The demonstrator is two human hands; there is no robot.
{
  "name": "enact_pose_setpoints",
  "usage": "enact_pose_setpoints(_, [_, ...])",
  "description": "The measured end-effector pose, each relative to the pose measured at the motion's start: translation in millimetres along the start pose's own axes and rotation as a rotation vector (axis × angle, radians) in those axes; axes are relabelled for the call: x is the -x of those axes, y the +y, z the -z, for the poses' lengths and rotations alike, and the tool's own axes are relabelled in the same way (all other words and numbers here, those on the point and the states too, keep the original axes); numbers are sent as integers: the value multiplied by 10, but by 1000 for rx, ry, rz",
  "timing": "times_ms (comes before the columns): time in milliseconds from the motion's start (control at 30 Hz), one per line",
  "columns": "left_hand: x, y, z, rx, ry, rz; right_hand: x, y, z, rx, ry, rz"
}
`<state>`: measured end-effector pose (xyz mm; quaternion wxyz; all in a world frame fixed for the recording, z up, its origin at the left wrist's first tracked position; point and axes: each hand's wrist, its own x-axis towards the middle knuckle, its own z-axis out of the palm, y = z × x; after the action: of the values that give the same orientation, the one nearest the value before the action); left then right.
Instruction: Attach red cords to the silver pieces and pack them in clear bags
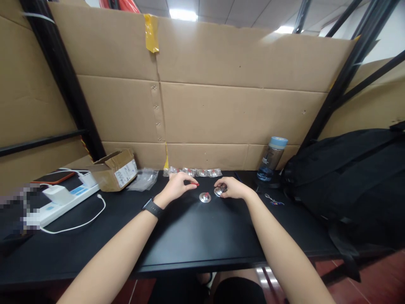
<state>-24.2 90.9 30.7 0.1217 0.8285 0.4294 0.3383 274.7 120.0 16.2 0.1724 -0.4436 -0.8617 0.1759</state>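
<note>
My left hand (pixel 179 185), with a black watch on its wrist, is closed in a pinch on a small red piece (pixel 195 184) just above the table. My right hand (pixel 231 186) has its fingers closed round the edge of a shiny round metal disc (pixel 219 192), partly hidden by the fingers. Between the hands, a second metal disc (pixel 205 200) with a red part near its middle lies flat on the black table. Behind my left hand stands a row of several similar discs in clear plastic wrapping (pixel 202 172).
Clear plastic bags (pixel 144 179) lie left beside an open cardboard box (pixel 112 173). Farther left are a white power strip (pixel 63 205) and cable. At right stand a water bottle (pixel 271 160) and a black backpack (pixel 344 181). A cardboard wall (pixel 221 114) closes the back.
</note>
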Motion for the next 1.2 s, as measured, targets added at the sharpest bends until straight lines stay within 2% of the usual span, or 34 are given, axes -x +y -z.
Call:
enact_pose_setpoints(100, [1, 25, -11, 16, 30, 11, 12, -60, 26, -50, 34, 39])
enact_pose_setpoints(200, [-7, 18, -49, 61, 74, 5, -5, -200, 13, -158, 155, 110])
enact_pose_setpoints(333, [-26, -10, -124, 125, 158, 5, -81, -464, -126, -387, 361, 213])
enact_pose_setpoints(433, [-36, -7, -175, 134, 200, 17, -138, -621, -273, -541, 419, 245])
enact_pose_setpoints(567, [-38, 28, -219, 109, 221, 31, -166, -709, -390, -638, 443, 237])
enact_pose_setpoints(800, [-15, 104, -238, 69, 273, 34, -163, -739, -407, -707, 455, 210])
enact_pose_setpoints(1033, [36, 280, -211, -89, 338, 34, -188, -718, -460, -724, 466, 160])
enact_pose_setpoints(1100, [43, 309, -198, -113, 348, 28, -181, -706, -429, -675, 425, 150])
enact_pose_setpoints(1200, [49, 323, -199, -143, 360, 10, -155, -703, -353, -455, 377, 199])
